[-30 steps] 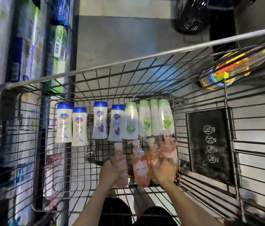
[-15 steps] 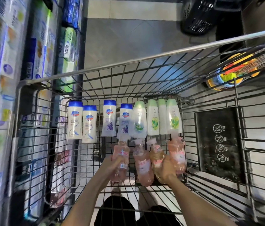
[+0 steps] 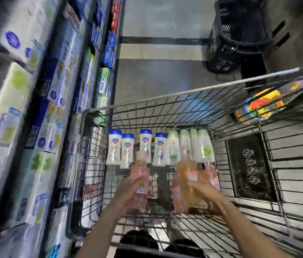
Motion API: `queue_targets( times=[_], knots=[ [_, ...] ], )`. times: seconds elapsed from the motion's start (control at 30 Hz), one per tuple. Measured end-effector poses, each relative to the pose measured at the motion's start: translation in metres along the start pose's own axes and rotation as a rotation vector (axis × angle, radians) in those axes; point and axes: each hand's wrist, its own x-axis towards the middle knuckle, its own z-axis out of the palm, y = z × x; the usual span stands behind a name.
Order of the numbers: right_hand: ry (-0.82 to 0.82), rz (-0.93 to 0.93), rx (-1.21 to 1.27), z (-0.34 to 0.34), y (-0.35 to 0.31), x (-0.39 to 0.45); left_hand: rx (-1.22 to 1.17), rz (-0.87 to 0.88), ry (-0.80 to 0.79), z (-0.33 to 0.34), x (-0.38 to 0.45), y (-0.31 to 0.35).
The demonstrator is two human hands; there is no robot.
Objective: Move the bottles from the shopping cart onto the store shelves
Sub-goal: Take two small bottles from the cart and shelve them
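Head view, lower centre: left hand (image 3: 128, 190) curled round one pink bottle (image 3: 141, 180); right hand (image 3: 205, 190) on amber bottle (image 3: 186, 183), fingers too blurred to tell. Better to firm grips before lifting. Beyond, white bottles (image 3: 128, 149) lying in cart (image 3: 184, 101); shelves (image 3: 40, 101) at left.

Grey tiled floor (image 3: 165, 75) with one dark stripe (image 3: 162, 40). Stacked black plastic baskets (image 3: 234, 34) stand at upper right.
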Motion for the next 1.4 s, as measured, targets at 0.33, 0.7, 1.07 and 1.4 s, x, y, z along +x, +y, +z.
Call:
queue_targets(
  times=[0.33,0.7,1.07,1.4],
  knots=[
    [-0.173,-0.385,0.007,0.09,-0.114,-0.09,-0.121,0.397,0.064,-0.02,-0.111,0.045],
    [-0.482,-0.679,-0.056,0.171,-0.18,-0.202,-0.334,0.886,0.351,-0.029,-0.262,0.024],
    [-0.992,-0.808,-0.168,0.294,-0.159,-0.356,-0.36,1.198,0.762,-0.055,-0.466,-0.055],
    [-1.377,-0.9,-0.151,0.425,-0.101,-0.508,-0.351,1.446,1.074,-0.087,-0.656,-0.169]
  ],
)
